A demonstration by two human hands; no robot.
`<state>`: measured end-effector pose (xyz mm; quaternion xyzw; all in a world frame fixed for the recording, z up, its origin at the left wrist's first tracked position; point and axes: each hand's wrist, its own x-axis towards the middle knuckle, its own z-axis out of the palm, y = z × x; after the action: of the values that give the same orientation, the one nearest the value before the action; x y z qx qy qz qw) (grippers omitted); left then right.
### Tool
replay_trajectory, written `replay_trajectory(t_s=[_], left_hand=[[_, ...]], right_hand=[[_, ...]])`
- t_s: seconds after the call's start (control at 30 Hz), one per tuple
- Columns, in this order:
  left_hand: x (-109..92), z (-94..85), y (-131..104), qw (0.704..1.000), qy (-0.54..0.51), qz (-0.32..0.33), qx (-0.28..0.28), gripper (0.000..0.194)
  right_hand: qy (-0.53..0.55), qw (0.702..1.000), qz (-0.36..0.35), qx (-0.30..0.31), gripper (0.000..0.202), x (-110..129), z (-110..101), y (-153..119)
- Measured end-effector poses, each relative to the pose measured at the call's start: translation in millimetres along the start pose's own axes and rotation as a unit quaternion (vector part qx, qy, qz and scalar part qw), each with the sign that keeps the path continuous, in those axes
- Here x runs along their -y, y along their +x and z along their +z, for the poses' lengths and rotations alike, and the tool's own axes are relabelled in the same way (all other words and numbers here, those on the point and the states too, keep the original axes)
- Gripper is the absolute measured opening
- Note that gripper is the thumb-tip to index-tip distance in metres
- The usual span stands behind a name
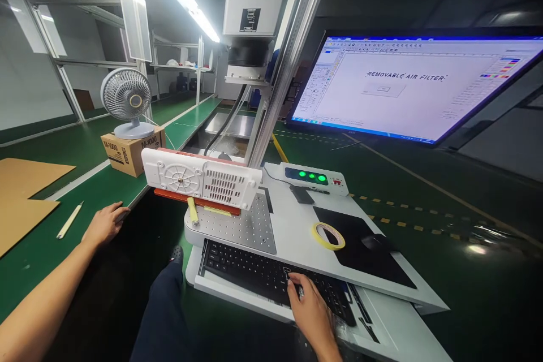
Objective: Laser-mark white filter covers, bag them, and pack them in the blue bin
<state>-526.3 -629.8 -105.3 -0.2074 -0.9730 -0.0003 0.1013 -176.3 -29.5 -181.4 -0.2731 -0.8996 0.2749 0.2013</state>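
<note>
My left hand (pixel 104 225) rests at the edge of the green worktable (pixel 91 189), open, with its fingers stretched over the edge. A pale yellow cutter-like tool (pixel 70 220) lies beside it. My right hand (pixel 309 306) is over the black keyboard (pixel 250 271) on the pull-out tray, fingers bent and apart, fingertips at the keys, holding nothing. Above the keyboard, a white vented plastic panel (pixel 201 176) stands on edge against a red-orange bar (pixel 197 202) on the perforated metal plate (pixel 254 232). A strip of yellow tape (pixel 193 211) hangs from the bar.
A marking machine head (pixel 257 0) hangs overhead from an upright column (pixel 292 34). The monitor (pixel 403 87) shows "REMOVABLE AIR FILTER". A yellow tape roll (pixel 328 236) and a mouse (pixel 375 243) lie on the white desk. A fan (pixel 126 96) stands on a carton (pixel 131 153).
</note>
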Motion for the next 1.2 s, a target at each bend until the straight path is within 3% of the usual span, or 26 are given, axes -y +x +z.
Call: replay_trajectory(t_s=[0.37,0.73,1.2], left_hand=[[-0.3,1.8,-0.2,1.000,0.017,0.000,-0.007,0.051],[-2.9,-2.1,-1.2,1.000,0.014,-0.004,0.005,0.052],[-5.6,-3.9,-2.7,1.000,0.002,0.000,-0.008,0.052]], right_hand=[[-0.036,0.996,0.060,0.055,0.050,16.8,-9.5,-3.2],[-0.082,0.989,0.078,0.100,0.049,17.6,-9.7,-3.5],[-0.080,0.990,0.072,0.092,0.049,13.6,-7.6,-4.6]])
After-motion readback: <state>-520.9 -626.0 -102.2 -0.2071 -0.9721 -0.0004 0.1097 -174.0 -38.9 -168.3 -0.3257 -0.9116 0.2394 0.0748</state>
